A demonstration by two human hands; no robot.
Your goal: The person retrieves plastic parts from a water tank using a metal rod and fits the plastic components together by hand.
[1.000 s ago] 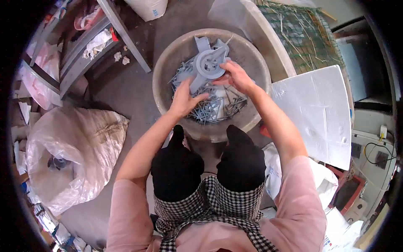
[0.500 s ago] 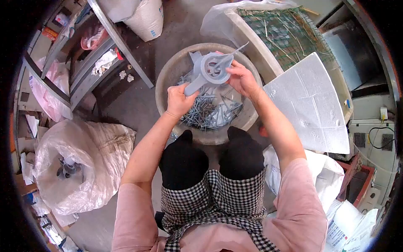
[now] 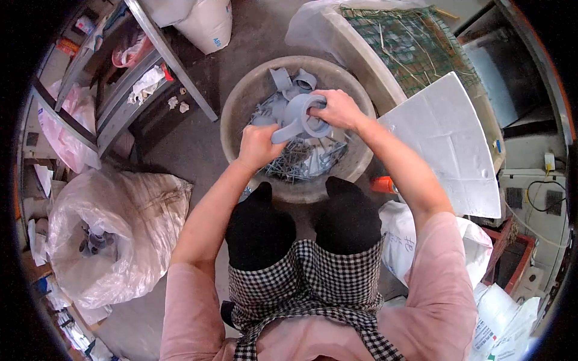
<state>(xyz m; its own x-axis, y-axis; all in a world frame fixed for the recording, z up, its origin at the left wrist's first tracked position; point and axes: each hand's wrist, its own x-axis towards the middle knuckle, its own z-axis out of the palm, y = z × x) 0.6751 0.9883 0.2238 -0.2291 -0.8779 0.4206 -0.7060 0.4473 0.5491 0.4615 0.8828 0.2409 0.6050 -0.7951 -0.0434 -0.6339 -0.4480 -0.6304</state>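
Both hands hold a grey plastic ring-shaped part with a handle over a round basin. My left hand is closed around the handle's end. My right hand grips the ring's far right side, with its fingertips reaching into the opening; whether they also pinch a small piece there is hidden. Below, the basin holds a heap of thin grey plastic sticks. More grey plastic parts lie against its far side.
An open clear plastic sack with grey parts inside stands at left. Behind it is a metal-legged shelf. On the right are a white foam sheet, a tub with green netting, an orange object and a white bag.
The ring part has moved slightly down and nearer. A thin pointed grey piece by my right hand no longer shows there. My right fingers have shifted onto the ring.
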